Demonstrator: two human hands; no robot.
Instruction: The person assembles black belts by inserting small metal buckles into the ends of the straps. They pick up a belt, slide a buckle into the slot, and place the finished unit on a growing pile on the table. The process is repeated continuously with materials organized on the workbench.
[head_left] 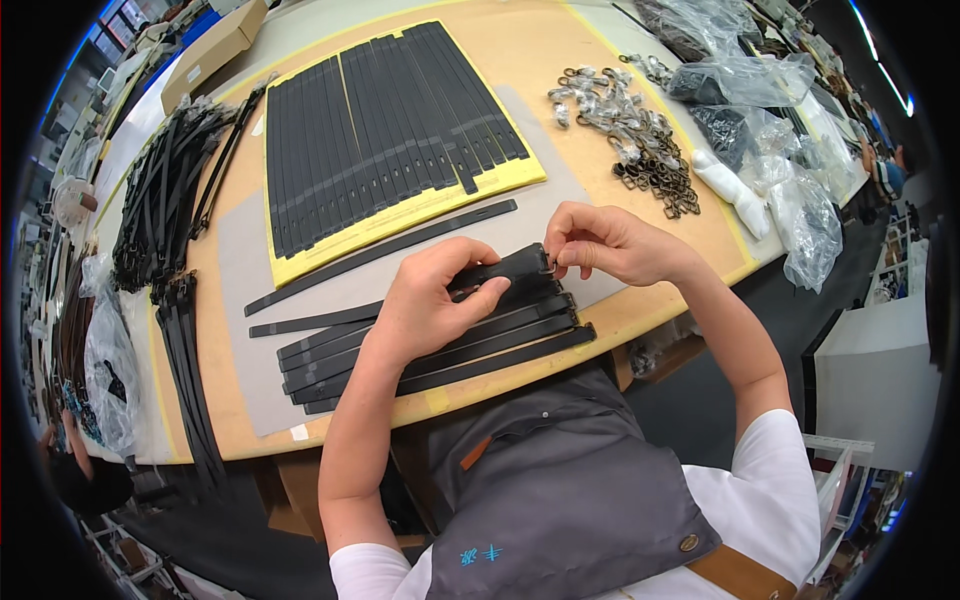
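Observation:
A black belt strap is held by my left hand, thumb on the near side and fingers over the far side. At the strap's right end, my right hand is closed in a pinch. A small bit of metal shows beside those fingertips, but what they grip is too small to make out. Under and nearer than my hands, several finished-looking straps with dark metal ends lie side by side. Just beyond, a single loose strap lies slantwise on the grey mat.
A yellow board carries a row of black straps. Metal buckles, some wrapped in plastic, are heaped at the far right beside clear plastic bags. Bundled straps hang over the table's left side. A cardboard box stands far left.

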